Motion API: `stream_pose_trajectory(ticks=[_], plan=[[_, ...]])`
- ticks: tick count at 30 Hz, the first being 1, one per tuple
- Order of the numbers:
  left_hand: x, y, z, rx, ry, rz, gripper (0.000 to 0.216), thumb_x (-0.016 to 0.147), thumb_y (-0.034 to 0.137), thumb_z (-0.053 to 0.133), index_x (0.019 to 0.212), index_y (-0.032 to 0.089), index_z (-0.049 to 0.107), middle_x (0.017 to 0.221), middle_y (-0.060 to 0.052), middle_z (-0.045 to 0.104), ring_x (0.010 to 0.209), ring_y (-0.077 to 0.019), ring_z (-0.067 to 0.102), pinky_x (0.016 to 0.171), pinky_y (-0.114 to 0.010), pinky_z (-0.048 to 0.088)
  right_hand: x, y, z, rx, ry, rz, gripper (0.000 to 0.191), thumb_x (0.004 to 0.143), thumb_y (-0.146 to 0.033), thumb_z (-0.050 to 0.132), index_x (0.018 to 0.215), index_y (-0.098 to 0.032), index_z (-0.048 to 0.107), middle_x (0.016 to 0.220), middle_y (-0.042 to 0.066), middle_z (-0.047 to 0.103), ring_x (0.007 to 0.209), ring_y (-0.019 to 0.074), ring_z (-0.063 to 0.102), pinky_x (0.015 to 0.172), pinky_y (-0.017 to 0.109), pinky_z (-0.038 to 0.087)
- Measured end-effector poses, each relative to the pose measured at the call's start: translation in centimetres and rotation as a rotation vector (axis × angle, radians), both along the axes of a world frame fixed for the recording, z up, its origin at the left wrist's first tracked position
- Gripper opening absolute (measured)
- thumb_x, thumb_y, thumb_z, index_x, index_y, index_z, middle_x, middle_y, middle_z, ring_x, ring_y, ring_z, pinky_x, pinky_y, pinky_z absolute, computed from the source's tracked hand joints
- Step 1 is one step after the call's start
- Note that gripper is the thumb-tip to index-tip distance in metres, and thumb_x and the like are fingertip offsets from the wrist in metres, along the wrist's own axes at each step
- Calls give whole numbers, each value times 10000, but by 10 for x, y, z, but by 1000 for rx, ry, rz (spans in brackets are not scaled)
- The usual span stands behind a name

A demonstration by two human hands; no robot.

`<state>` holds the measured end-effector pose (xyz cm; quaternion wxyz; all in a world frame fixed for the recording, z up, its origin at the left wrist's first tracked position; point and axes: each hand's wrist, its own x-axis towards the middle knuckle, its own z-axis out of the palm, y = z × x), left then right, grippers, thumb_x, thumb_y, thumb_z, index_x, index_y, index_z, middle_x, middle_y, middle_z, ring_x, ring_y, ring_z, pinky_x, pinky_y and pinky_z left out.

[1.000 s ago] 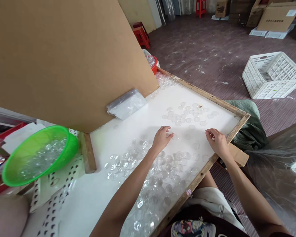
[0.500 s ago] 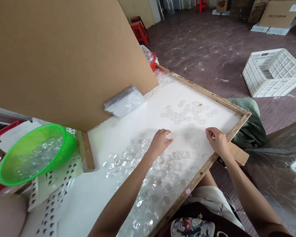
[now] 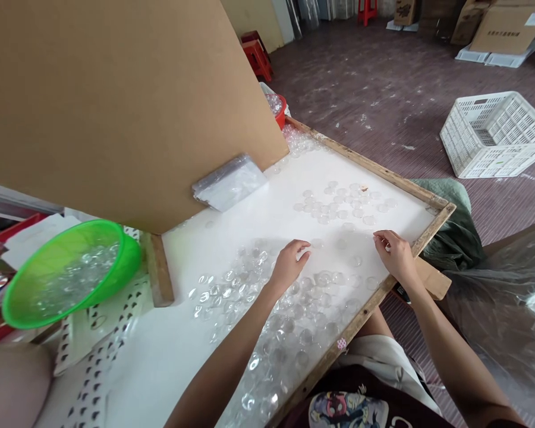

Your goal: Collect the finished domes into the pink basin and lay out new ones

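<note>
Many clear round plastic discs lie on the white tabletop. A dense pile of discs spreads under and in front of my left forearm. A smaller, looser group of discs lies farther off. My left hand hovers at the upper edge of the pile, thumb and fingers apart, its fingertips near a single disc. Close to the wooden edge, my right hand has its thumb and fingertips pinched together. Anything between those fingers is too small or hidden to name.
A big cardboard sheet stands at the left, with a stack of clear plastic bags at its foot. A green basin holds more clear pieces. Wooden strips border the table. A white crate sits on the floor.
The view has shifted slightly, moving the background a little to the right. My left thumb and fingertips have come somewhat closer together. My right hand keeps nearly the same pinched pose.
</note>
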<state>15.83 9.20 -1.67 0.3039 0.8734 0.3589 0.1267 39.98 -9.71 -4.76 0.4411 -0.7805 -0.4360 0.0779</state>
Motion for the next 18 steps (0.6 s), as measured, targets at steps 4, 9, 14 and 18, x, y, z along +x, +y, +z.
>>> stream_pose_trajectory(ticks=[4, 9, 14, 18], plan=[[-2, -6, -4, 123, 49, -6, 298, 955, 289, 503, 1227, 240, 613, 1417, -73, 565, 1339, -240, 505, 1109, -408, 431, 0, 0, 0, -9, 3, 3, 352, 983, -432, 423, 1019, -190, 676, 907, 96, 699, 729, 210, 630, 656, 304, 459], [2, -24, -30, 145, 211, -190, 760, 954, 564, 519, 1575, 238, 225, 1662, -145, 181, 1540, -302, 158, 1216, -500, 251, 1, 0, -3, -9, 8, 0, 351, 982, -434, 430, 1028, -188, 676, 882, 87, 693, 713, 204, 623, 667, 305, 465], [32, -15, -49, 228, 281, -215, 881, 947, 679, 395, 1610, 196, 75, 1672, -176, 68, 1547, -322, -5, 1234, -562, 108, 1, 0, -3, 7, -5, 10, 336, 987, -424, 433, 1025, -190, 671, 899, 84, 693, 723, 198, 630, 643, 294, 457], [66, 12, -48, 256, 300, -206, 845, 961, 679, 341, 1608, 187, 110, 1675, -159, 59, 1549, -308, -8, 1240, -550, 85, 1, 0, -3, 14, 2, 14, 341, 988, -434, 433, 1026, -190, 667, 897, 82, 693, 729, 200, 634, 647, 295, 460]])
